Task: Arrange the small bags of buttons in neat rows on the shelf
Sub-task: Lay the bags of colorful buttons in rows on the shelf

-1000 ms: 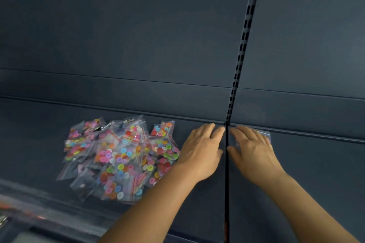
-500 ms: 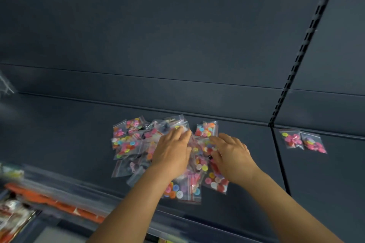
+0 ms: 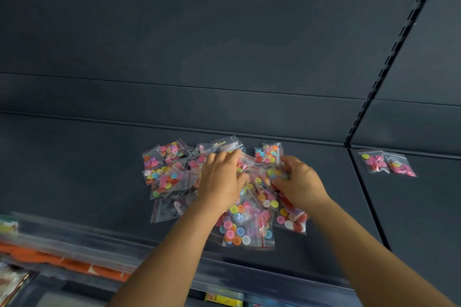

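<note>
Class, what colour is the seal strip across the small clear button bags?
Red, seen in the head view on the small clear plastic bag of round buttons.

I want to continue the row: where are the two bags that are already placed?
In the head view the two placed bags lie side by side at the right, on the shelf section beyond the slotted upright, apart from the pile under both hands.

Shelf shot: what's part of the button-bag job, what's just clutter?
Job:
pile of button bags
two placed bags
shelf
left hand
right hand

Clutter:
orange packs on the lower shelf
yellow item
</note>
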Available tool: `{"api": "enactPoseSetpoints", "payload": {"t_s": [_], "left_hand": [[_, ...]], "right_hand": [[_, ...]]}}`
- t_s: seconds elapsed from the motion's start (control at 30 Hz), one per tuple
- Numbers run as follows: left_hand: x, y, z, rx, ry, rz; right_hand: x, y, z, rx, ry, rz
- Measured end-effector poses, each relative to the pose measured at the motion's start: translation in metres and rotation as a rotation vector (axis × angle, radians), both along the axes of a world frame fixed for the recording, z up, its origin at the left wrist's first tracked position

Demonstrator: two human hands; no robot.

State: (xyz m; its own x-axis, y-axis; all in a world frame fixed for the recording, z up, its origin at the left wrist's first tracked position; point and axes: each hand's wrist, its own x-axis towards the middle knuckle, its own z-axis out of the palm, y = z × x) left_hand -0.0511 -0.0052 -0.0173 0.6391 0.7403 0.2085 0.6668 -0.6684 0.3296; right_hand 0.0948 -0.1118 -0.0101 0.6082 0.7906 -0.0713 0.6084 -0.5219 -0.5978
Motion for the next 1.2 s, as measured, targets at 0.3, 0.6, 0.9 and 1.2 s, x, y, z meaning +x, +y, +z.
{"api": "enactPoseSetpoints", "payload": {"t_s": [0.3,0.6,0.9,1.2], "left_hand": [[0.008,0.009,0.003,-0.021,0.008,0.058],[0.007,0.001,0.022,-0.232,-0.277,0.010],[0.052,-0.050,0.050,-0.719,-0.503,-0.161],[0.132,-0.122,0.043,-0.817,-0.451,-0.222]], "right_hand": [[-0.001,0.003,0.003,0.018,0.029,-0.064],[-0.001,-0.015,0.019,0.221,0.149,-0.160],[0.021,-0.059,0.050,0.407,0.322,-0.291],[0.083,-0.132,0.042,0.546,0.497,-0.361]]}}
